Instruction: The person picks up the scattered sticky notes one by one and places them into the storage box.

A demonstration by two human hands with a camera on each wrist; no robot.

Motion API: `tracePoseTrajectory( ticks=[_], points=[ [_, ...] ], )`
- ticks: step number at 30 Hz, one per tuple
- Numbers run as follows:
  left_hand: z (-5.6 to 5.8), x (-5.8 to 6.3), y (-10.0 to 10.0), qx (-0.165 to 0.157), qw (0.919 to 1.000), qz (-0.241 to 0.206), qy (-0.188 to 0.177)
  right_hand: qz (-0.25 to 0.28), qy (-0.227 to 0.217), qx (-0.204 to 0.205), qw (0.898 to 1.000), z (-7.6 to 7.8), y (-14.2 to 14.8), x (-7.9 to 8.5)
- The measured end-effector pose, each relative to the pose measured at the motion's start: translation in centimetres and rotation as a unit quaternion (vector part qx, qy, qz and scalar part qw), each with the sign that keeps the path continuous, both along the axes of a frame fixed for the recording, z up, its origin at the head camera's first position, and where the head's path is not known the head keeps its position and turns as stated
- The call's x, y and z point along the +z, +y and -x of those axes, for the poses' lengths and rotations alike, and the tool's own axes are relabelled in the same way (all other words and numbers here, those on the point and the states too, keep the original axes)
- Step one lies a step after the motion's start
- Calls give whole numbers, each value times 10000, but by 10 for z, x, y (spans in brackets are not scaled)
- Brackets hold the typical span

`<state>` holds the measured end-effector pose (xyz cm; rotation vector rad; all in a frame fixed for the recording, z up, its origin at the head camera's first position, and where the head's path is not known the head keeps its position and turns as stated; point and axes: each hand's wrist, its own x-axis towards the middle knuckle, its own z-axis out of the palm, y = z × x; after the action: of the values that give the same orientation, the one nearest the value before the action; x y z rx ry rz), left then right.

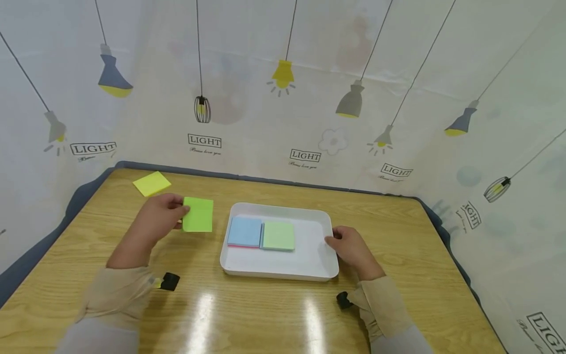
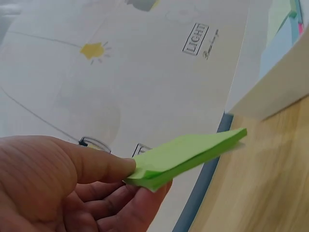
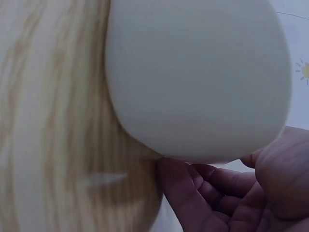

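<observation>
My left hand (image 1: 162, 216) pinches a bright green sticky note pad (image 1: 198, 215) between thumb and fingers, raised above the table left of the white tray. The left wrist view shows the thumb on top of this green pad (image 2: 188, 153) and fingers beneath. At the right end of the white tray (image 1: 314, 268), my right hand (image 1: 352, 247) grips the rim, thumb over the edge. Inside the tray's left half lie a blue sticky note pad (image 1: 244, 231), with a pink layer under it, and a pale green pad (image 1: 278, 236) beside it.
A yellow sticky note pad (image 1: 152, 183) lies at the table's far left corner. The wooden table (image 1: 247, 314) ends at a dark blue edge (image 1: 283, 181) against a curtain (image 1: 247, 44) printed with lamps. Black wrist straps or mounts (image 1: 170, 281) sit near both sleeves.
</observation>
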<state>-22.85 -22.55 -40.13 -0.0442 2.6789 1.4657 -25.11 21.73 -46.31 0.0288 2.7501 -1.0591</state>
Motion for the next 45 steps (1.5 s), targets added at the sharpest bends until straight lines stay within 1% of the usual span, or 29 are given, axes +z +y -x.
tracePoseTrajectory(
  ticks=[6,9,12,15,21,23,28,36,39,41,45],
  points=[
    [3,0,25,-29,9986,-467,-228,-47,70,32,10000,-1,1,4],
    [4,0,39,-107,9978,-612,-247,-37,104,33,9999,-2,0,5],
    [6,0,53,-176,9975,-641,-249,-51,123,32,9999,-3,0,6],
    [9,-1,68,-191,9978,-573,-284,-130,171,80,9997,-3,-1,8],
    [21,-4,100,-180,9981,-378,-456,-262,203,132,9994,-3,-3,11],
    [25,-5,113,-210,9973,-444,-540,-291,210,145,9992,-3,-3,11],
    [36,-6,144,-386,9930,-809,-773,-408,266,158,9987,-3,-3,12],
    [47,-20,183,-672,9845,-1232,-1051,-443,215,113,9987,-3,-4,12],
    [50,-24,196,-671,9830,-1230,-1188,-498,190,103,9985,-2,-4,12],
    [51,-27,205,-617,9828,-1214,-1245,-511,169,112,9985,-2,-4,12],
    [50,-32,219,-599,9836,-1194,-1212,-508,156,99,9985,-2,-5,13]
  ],
)
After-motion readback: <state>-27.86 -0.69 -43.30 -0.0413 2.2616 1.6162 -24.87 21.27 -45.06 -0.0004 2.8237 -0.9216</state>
